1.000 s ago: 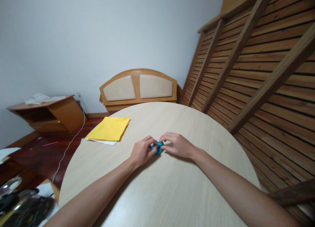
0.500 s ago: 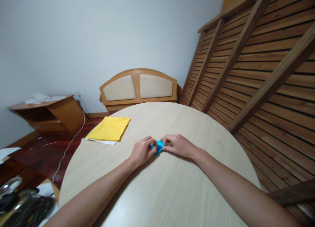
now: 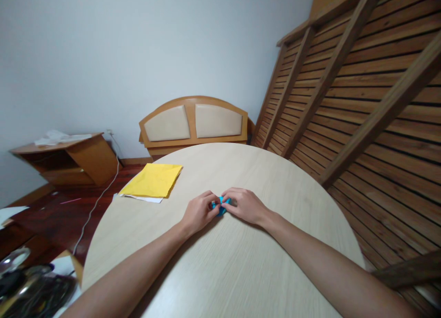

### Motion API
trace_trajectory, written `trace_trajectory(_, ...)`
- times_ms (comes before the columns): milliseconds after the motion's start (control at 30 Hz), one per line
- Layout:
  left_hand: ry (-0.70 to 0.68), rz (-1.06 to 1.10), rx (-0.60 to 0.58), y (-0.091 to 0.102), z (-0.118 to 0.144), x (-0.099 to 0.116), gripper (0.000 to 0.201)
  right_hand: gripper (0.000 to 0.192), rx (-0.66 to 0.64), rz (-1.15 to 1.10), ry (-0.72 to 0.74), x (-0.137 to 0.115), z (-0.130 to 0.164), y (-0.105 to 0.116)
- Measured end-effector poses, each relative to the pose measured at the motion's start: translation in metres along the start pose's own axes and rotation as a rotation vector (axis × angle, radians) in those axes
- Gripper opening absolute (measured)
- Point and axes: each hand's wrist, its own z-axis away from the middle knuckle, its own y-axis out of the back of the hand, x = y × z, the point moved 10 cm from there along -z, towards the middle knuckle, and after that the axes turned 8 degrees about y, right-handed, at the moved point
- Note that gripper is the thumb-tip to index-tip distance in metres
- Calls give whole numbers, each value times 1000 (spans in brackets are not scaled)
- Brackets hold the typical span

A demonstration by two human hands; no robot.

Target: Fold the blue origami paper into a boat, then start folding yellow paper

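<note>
A small piece of folded blue paper (image 3: 222,211) is held low over the round table (image 3: 275,272), near its middle. My left hand (image 3: 200,211) pinches its left side between thumb and fingers. From the other side my right hand (image 3: 245,205) pinches the paper's upper right part, its fingertips close to those of my left hand. Fingers cover much of the paper, so its exact folded shape is hidden.
Yellow paper (image 3: 151,180) lies over white sheets at the table's left edge. Beyond the table stands a headboard (image 3: 193,120). Wooden slats (image 3: 344,102) lean along the right. A low cabinet (image 3: 86,159) and a cable (image 3: 99,201) are at left.
My right hand has shifted left along the blue paper, closer to my left hand, and now covers more of it. My left hand has stayed nearly still.
</note>
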Motion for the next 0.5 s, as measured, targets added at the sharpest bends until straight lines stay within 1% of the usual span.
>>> trace_trajectory(233,7,7,15,0,0,0,12,6,-1,109,-37,3,-1,-5)
trace_trajectory(367,34,18,44,4,0,-2,12,7,-3,105,-42,4,0,-3)
trace_trajectory(500,70,35,87,9,-1,-6,11,6,9,50,-40,4,0,0)
